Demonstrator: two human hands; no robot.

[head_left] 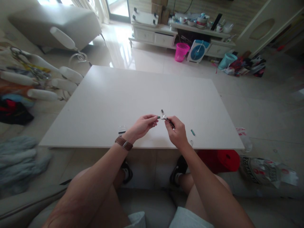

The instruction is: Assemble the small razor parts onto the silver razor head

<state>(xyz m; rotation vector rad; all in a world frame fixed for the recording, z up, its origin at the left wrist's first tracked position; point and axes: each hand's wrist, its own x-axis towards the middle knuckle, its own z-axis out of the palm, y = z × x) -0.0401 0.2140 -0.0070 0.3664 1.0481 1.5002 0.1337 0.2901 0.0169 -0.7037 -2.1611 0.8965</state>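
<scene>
Grey sofa seat (156, 202): nearest to the camera, cut off by the lower edge.
Dark shoes (179, 169): seen only in part below the table.
Thick red roll (225, 161): on the floor at the right, partly covered by the right forearm.
Brown wrist strap (123, 143): around the left wrist; its other side is hidden.
Left hand (145, 125): thumb and fingers pressed together on a small green piece (159, 117), of which only the end is visible.
Right hand (176, 131): closed around a small hand tool with silver head and dark handles (164, 117); the grip is mostly hidden. Whether the head touches the green piece, I cannot tell.
White rectangular table (142, 91): smooth, under both hands. A clear box with dark band (122, 129) is beside the left wrist; a narrow green strip (193, 132) lies right of the right hand, near a pale small object (191, 142), hard to recognise.
Pale tiled floor (152, 60): shiny, with window reflections.
White low cabinet (163, 39): farthest, its crowded dishes blurred, behind a pink basket (181, 52) and a blue-and-white fan (199, 51).
</scene>
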